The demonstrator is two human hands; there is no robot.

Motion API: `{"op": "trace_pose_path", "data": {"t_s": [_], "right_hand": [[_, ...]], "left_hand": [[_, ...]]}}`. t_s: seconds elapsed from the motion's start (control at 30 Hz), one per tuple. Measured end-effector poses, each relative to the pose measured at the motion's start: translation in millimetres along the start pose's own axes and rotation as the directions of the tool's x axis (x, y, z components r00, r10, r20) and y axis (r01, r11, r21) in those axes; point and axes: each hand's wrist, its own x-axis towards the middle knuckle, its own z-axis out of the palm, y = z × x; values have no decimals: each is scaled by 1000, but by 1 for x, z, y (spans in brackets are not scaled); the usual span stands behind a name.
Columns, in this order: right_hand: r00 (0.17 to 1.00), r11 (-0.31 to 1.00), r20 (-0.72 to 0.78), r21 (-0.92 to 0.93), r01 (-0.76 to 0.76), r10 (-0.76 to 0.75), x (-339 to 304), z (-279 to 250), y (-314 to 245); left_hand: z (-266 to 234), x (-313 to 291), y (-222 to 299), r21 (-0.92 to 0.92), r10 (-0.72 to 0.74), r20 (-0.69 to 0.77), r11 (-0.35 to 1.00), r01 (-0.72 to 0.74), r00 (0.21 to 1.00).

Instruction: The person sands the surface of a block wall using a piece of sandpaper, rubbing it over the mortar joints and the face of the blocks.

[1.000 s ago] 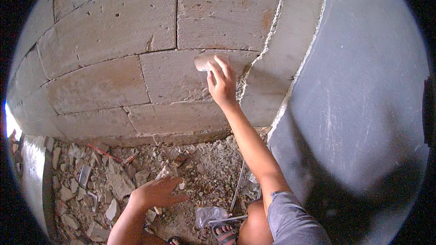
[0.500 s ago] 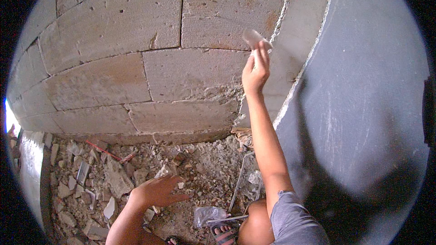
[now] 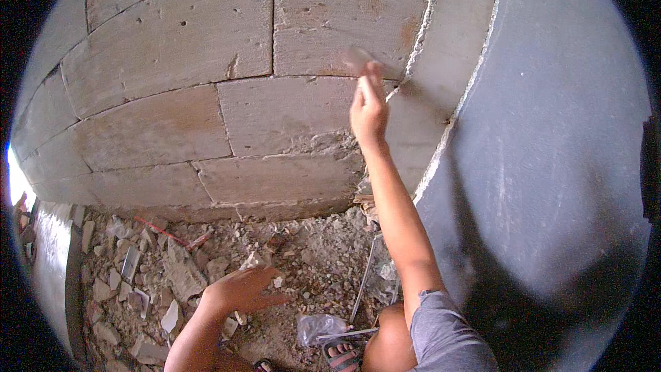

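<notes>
My right hand (image 3: 370, 114) is raised against the block wall (image 3: 303, 114), its fingers closed around a flat, greyish scraper (image 3: 357, 57). Motion smears the tool, and its handle is hidden in my grip. It is over a block near the rough vertical joint (image 3: 415, 48) beside a smooth grey strip; whether it touches the wall I cannot tell. Low over the rubble, my left hand (image 3: 241, 291) hangs with fingers stretched apart and nothing in them.
Broken masonry (image 3: 182, 272) and dust cover the ground along the wall's foot. A clear plastic bag (image 3: 320, 329) and thin metal strips (image 3: 363, 279) lie by my sandalled foot (image 3: 342, 357). A dark grey panel (image 3: 544, 131) rises close on my right.
My right hand and the scraper have shifted left, away from the rough joint and over the block face. The left hand stays nearly where it was.
</notes>
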Motion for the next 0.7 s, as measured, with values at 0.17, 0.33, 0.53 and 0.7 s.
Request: {"op": "trace_pose_path", "data": {"t_s": [0.17, 0.33, 0.53, 0.7], "right_hand": [[996, 993, -28, -73, -90, 88, 0, -18, 17], [993, 1000, 116, 1, 3, -4, -17, 3, -13], [952, 984, 253, 82, 159, -174, -43, 34, -53], [976, 991, 176, 66, 117, -127, -45, 44, -60]], "left_hand": [[1, 0, 3, -31, -22, 6, 999, 22, 1000], [8, -1, -8, -25, -40, 10, 999, 40, 999], [0, -3, 2, -16, -20, 20, 1000, 20, 1000], [0, -8, 2, -39, -20, -1, 999, 20, 1000]]}}
